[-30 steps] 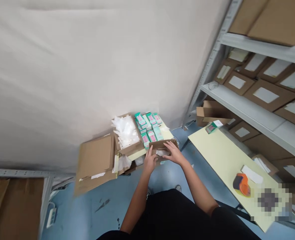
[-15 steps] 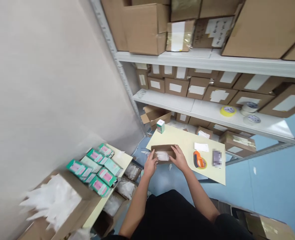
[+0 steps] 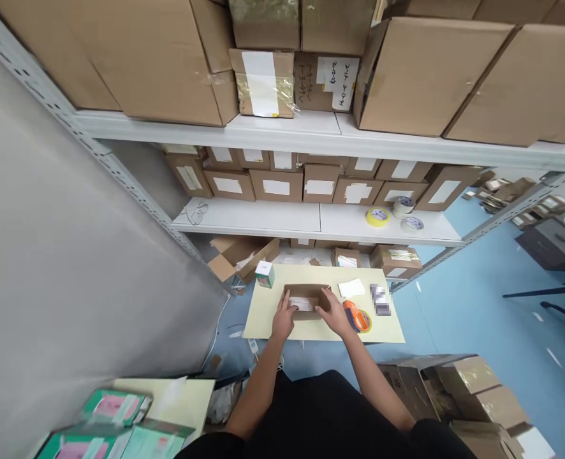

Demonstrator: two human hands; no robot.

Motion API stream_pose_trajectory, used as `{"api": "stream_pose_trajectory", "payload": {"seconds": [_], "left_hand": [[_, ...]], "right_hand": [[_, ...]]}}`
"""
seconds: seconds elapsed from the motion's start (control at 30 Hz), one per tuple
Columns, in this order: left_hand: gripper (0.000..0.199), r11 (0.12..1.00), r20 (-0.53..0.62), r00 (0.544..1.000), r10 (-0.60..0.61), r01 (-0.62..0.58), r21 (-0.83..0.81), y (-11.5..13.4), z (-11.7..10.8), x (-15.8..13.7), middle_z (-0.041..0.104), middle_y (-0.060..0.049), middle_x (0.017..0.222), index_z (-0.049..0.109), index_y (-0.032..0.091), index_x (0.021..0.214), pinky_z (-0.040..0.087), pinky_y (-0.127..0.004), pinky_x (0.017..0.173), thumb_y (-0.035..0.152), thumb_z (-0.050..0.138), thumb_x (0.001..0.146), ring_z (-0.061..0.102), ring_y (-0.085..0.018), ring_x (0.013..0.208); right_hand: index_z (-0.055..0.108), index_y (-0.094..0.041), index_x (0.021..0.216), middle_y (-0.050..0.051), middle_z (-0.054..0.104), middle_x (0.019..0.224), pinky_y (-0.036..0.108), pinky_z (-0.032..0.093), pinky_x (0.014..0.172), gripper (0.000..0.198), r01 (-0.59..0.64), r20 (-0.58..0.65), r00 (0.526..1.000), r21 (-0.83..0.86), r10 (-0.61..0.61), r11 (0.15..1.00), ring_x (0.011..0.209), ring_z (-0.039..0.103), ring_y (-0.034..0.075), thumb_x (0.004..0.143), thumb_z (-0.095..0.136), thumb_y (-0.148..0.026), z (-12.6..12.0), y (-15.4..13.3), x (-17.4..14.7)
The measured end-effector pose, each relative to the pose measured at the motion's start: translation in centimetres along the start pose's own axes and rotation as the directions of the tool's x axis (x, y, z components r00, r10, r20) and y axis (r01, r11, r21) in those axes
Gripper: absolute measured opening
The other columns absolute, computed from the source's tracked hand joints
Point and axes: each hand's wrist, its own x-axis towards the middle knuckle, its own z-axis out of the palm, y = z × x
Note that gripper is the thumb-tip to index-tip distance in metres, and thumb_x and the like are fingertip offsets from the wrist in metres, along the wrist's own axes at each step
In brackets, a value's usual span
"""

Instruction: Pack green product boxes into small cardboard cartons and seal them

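Note:
Both of my hands grip a small open cardboard box (image 3: pixel 306 292) at the front of the pale yellow table (image 3: pixel 268 325). My left hand (image 3: pixel 283 317) closes on its left wall, and my right hand (image 3: pixel 332 312) closes on its right wall. White material shows at the bottom of the box. To the right of my right hand lies an orange tape dispenser (image 3: pixel 356 313) with a roll of tape. Behind it is a white paper (image 3: pixel 352 288). A small green and white carton (image 3: pixel 264 274) stands at the table's back left corner.
Behind the table, metal shelving (image 3: pixel 263 217) carries many labelled cardboard boxes and a yellow tape roll (image 3: pixel 377 217). A second table (image 3: pixel 199 395) at lower left bears green and pink cartons (image 3: pixel 115 408). More cardboard boxes (image 3: pixel 483 389) stand on the floor at lower right.
My view has turned to the right, toward the shelving. My hands have brought the cardboard box from the table's near edge to over the tabletop, still gripping both sides.

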Motion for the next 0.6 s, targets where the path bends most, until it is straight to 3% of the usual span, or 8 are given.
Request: {"api": "stream_pose_trajectory", "payload": {"seconds": [0.17,0.27,0.33,0.43,0.53,0.6], "left_hand": [[0.055,1.0,0.134,0.991,0.025,-0.025,0.0,-3.0,-1.7,3.1,0.013,-0.01,0.175,0.064,0.025,0.137,0.048,-0.05,0.114,0.012,0.069,0.084,0.038,-0.037,0.151],[0.061,0.998,0.175,0.984,0.037,-0.027,-0.059,-4.7,-3.2,4.0,0.017,-0.012,0.174,0.055,0.026,0.148,0.049,-0.05,0.112,0.032,0.069,0.089,0.041,-0.038,0.15],[0.057,0.994,0.135,0.99,0.04,-0.026,-0.102,-6.4,-4.3,4.5,0.028,-0.011,0.171,0.054,0.026,0.149,0.048,-0.048,0.113,0.042,0.062,0.095,0.043,-0.035,0.149],[0.05,0.99,-0.026,0.999,-0.037,0.033,-0.135,-9.5,-6.2,6.2,0.046,-0.012,0.162,0.053,0.023,0.149,0.042,-0.046,0.119,0.038,0.047,0.101,0.046,-0.03,0.147],[0.057,0.976,-0.138,0.976,-0.17,0.148,-0.158,-12.8,-7.9,9.1,0.045,-0.017,0.161,0.044,0.017,0.155,0.036,-0.047,0.123,0.031,0.047,0.099,0.042,-0.031,0.15],[0.067,0.96,-0.118,0.964,-0.238,0.215,-0.18,-14.5,-8.7,11.1,0.041,-0.02,0.163,0.036,0.013,0.159,0.034,-0.048,0.123,0.032,0.053,0.097,0.037,-0.033,0.152]], "right_hand": [[0.053,-0.025,0.151,0.013,0.056,0.154,0.051,0.042,0.12,0.064,-0.078,0.022,0.997,0.056,0.077,0.995,0.145,0.05,0.031,0.091,0.065,-0.045,4.4,-3.2,4.8],[0.054,-0.028,0.151,0.011,0.054,0.156,0.049,0.044,0.118,0.067,-0.218,0.078,0.976,0.295,0.204,0.93,0.144,0.052,0.03,0.091,0.064,-0.056,7.4,-5.1,8.2],[0.055,-0.029,0.15,0.01,0.051,0.159,0.048,0.042,0.12,0.07,-0.311,0.144,0.95,0.472,0.277,0.825,0.144,0.051,0.03,0.089,0.066,-0.062,9.6,-6.0,10.5],[0.056,-0.028,0.149,0.009,0.045,0.163,0.048,0.039,0.122,0.072,-0.435,0.237,0.898,0.605,0.371,0.667,0.15,0.044,0.029,0.088,0.067,-0.064,13.2,-7.0,13.5],[0.054,-0.028,0.151,0.007,0.037,0.167,0.048,0.04,0.121,0.068,-0.542,0.327,0.834,0.638,0.445,0.547,0.153,0.039,0.027,0.092,0.061,-0.063,16.9,-7.7,15.5],[0.053,-0.028,0.151,0.006,0.039,0.167,0.047,0.039,0.121,0.063,-0.579,0.381,0.809,0.644,0.447,0.499,0.153,0.04,0.024,0.098,0.054,-0.062,19.2,-8.2,16.2]]}}
